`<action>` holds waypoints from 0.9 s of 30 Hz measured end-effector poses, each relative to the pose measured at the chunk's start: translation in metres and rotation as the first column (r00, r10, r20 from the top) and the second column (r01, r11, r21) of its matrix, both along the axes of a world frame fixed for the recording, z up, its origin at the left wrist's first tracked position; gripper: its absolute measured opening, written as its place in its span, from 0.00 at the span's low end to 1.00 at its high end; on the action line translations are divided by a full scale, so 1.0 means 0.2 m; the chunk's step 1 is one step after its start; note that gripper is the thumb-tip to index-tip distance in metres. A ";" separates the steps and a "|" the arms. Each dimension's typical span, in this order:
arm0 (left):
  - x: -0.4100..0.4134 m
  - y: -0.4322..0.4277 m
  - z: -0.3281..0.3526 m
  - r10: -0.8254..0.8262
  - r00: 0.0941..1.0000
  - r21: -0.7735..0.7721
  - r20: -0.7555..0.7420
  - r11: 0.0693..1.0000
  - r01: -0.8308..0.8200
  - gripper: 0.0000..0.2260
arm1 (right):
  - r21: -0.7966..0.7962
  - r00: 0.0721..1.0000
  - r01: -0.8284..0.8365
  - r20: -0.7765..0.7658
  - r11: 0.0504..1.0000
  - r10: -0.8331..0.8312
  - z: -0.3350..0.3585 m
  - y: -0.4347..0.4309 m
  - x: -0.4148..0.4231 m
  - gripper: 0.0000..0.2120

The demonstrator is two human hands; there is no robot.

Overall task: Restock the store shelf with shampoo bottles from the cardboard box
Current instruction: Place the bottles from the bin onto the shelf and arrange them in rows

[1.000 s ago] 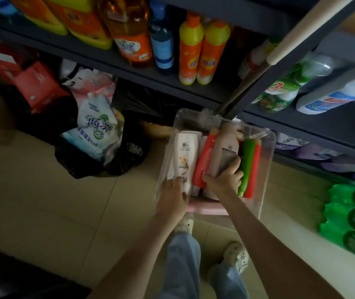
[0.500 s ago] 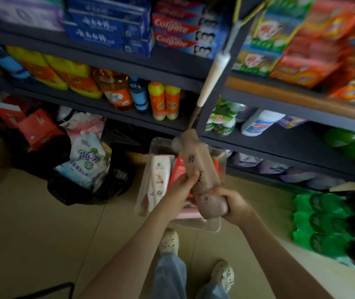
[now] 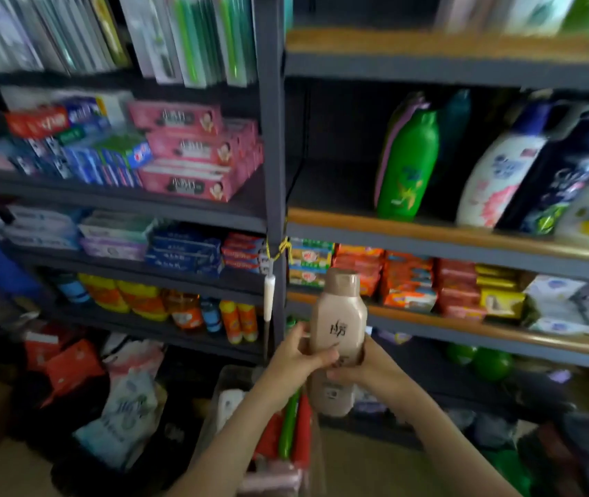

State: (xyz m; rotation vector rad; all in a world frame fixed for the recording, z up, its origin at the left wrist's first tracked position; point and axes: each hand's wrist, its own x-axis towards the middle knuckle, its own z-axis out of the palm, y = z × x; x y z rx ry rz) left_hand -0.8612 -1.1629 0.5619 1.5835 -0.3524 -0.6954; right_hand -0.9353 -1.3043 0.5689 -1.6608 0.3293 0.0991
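A tall beige-brown shampoo bottle (image 3: 338, 317) stands upright in front of me, cap up, held by both hands around its middle. My left hand (image 3: 298, 356) wraps it from the left; my right hand (image 3: 366, 369) grips it from the right and below. Under my arms sits the clear box (image 3: 230, 385) on the floor, with a white bottle (image 3: 229, 407), a green one (image 3: 289, 428) and red ones in it. The shampoo shelf (image 3: 411, 227) is up and to the right; a green bottle (image 3: 407, 166) and white and dark bottles (image 3: 501, 174) stand on it, with bare board left of the green one.
A dark upright post (image 3: 273, 174) splits the shelving, with a white handle (image 3: 269, 297) hanging from it. Toothpaste boxes (image 3: 185, 152) fill the left shelves, soap packs (image 3: 407, 281) the shelf behind the bottle. Refill bags (image 3: 124, 407) lie on the floor at left.
The beige bottle has come up out of the box from a tilted hold to upright at chest height. My view has swung up from the floor to the upper shelves.
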 end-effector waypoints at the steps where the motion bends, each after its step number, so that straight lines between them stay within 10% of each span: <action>1: -0.01 -0.03 0.07 -0.011 0.998 0.013 0.070 1.000 0.010 0.20 | -0.030 0.999 0.015 0.042 0.999 -0.014 0.06 -0.03 -0.02 0.26; 13: 0.07 -0.25 0.68 0.073 0.812 -0.020 0.579 0.997 -0.076 0.23 | -0.139 0.846 0.349 0.473 0.927 -0.247 0.53 -0.18 0.10 0.27; 27: 0.66 -0.29 0.74 0.030 0.640 0.043 0.768 0.994 -0.098 0.23 | -0.205 0.735 0.516 0.604 0.831 -0.308 0.68 -0.23 0.68 0.27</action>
